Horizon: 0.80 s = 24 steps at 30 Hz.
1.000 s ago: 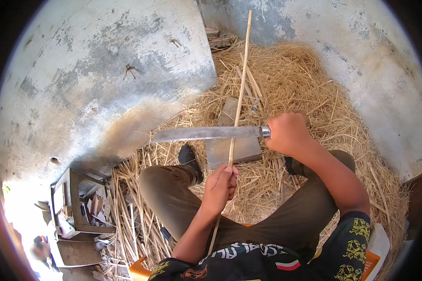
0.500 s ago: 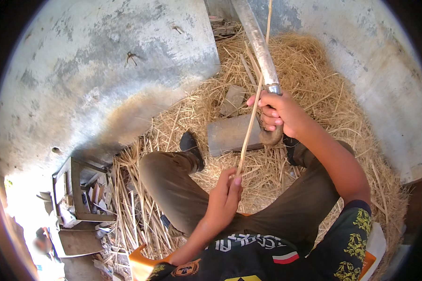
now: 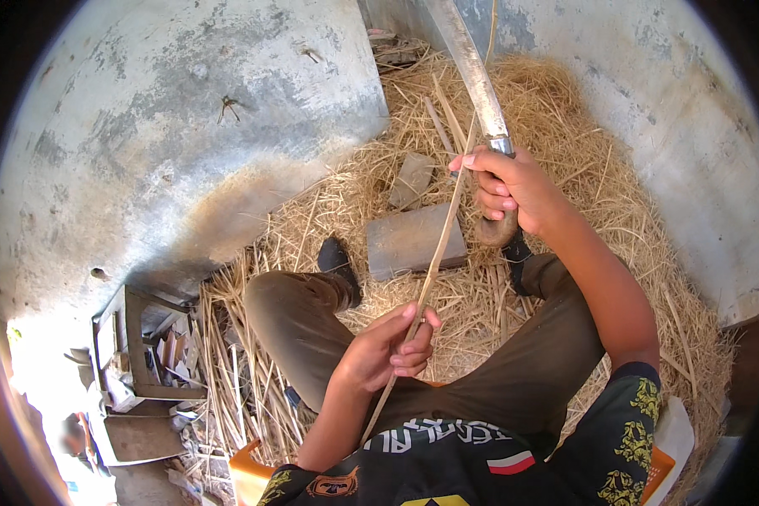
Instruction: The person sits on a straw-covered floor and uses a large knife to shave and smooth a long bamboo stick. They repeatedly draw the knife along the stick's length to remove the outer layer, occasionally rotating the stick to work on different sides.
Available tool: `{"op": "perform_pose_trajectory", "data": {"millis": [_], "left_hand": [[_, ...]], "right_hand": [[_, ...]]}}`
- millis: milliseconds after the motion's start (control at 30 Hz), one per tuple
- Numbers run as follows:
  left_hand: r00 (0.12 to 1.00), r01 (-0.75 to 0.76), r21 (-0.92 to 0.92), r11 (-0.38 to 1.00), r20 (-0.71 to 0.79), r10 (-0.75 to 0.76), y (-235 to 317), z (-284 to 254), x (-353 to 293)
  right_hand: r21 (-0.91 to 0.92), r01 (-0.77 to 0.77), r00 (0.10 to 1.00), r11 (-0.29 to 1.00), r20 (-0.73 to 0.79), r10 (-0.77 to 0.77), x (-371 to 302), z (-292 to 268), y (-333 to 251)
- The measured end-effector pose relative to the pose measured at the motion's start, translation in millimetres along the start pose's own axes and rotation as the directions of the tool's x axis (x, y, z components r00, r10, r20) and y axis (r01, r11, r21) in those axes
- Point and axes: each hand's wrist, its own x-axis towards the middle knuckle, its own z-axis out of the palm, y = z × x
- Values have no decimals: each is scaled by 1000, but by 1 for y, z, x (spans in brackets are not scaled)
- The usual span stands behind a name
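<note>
A long, thin bamboo strip slants from near my shirt up past my right hand. My left hand is closed around its lower part, just above my lap. My right hand grips the hooked wooden handle of a machete, whose long, worn blade points up and away from me. The thumb and forefinger of that same hand also pinch the strip beside the handle. Below the two hands, a rectangular block rests on the ground between my feet.
Shavings and straw cover the floor, heaped at the far side. Cut strips lie left of my leg, beside a wooden frame holding scraps. Weathered walls enclose the space. An orange chair is under me. A blurred person shows at far left.
My left hand has turned, and more of the bamboo strip now extends below it toward my shirt. My right hand and the machete have shifted slightly up and right.
</note>
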Motion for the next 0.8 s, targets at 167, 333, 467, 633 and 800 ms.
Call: {"op": "perform_pose_trajectory", "data": {"millis": [167,333,467,633,800], "left_hand": [[996,72,-110,991,60,-65,11,7,14],[983,-32,397,917,-154,101,17,15,35],[894,-66,701,710,-274,354,23,6,53],[774,-81,879,470,-241,585,20,-18,67],[683,-50,910,411,-270,679,23,-32,68]], "right_hand": [[-126,28,992,992,-117,-43,-2,-7,-7],[-697,87,903,712,-246,-351,11,-35,8],[-946,-17,883,322,-165,-439,10,-25,15],[-995,-71,930,-71,-40,-366,10,4,42],[-965,178,928,-194,230,-292,12,22,79]]}}
